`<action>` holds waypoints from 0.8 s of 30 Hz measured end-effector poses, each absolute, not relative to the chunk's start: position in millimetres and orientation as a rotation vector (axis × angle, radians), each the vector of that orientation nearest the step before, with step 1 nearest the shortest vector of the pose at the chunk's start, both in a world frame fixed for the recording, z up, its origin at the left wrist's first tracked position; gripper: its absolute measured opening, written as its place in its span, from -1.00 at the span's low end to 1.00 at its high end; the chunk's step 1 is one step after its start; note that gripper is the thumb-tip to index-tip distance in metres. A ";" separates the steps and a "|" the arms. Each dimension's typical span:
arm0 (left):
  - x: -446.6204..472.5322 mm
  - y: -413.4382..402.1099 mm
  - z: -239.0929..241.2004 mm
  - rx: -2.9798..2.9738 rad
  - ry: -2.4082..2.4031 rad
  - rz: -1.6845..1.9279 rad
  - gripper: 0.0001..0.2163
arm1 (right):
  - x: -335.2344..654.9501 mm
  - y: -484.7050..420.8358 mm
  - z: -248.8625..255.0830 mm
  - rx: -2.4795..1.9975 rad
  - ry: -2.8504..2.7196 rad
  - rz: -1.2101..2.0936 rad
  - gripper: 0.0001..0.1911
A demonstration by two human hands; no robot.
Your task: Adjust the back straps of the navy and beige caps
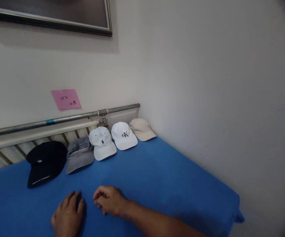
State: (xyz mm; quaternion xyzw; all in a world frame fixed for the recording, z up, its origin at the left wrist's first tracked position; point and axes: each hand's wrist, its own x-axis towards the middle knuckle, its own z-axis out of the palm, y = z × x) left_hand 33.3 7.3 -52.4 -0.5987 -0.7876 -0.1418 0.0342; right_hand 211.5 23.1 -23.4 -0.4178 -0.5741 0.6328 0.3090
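Both hands rest on the blue bed cover (pixel 162 174) near the bottom of the view. My left hand (pixel 68 215) lies flat, palm down, holding nothing. My right hand (pixel 109 199) sits beside it with fingers curled in, nothing in it. Behind them several caps stand in a row along the headboard: a black cap (pixel 45 163), a grey cap (pixel 79 154), a white cap with a small dark logo (pixel 103 143), a white cap with black letters (pixel 124 135) and a beige cap (pixel 142 129). The black and grey caps are nearest my hands.
A metal rail (pixel 58 119) and a slatted headboard (pixel 14 151) run along the back wall. A pink note (pixel 65 98) is stuck on the wall under a framed picture (pixel 58 16). A white wall borders the bed on the right.
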 end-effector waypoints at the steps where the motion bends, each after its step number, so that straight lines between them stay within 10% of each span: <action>1: 37.1 8.0 -51.5 -1.845 -2.420 -0.446 -0.62 | 219.6 24.9 -23.6 -1.099 -1.500 1.666 -0.82; 11: 100.2 53.6 -32.8 -1.979 -2.419 -0.598 -0.67 | 288.7 87.6 -9.6 -1.230 -1.304 1.413 -0.88; 24: 59.0 70.1 -48.5 -1.846 -2.528 -1.753 -0.39 | 295.2 111.3 -16.5 -1.261 -1.334 1.185 -0.69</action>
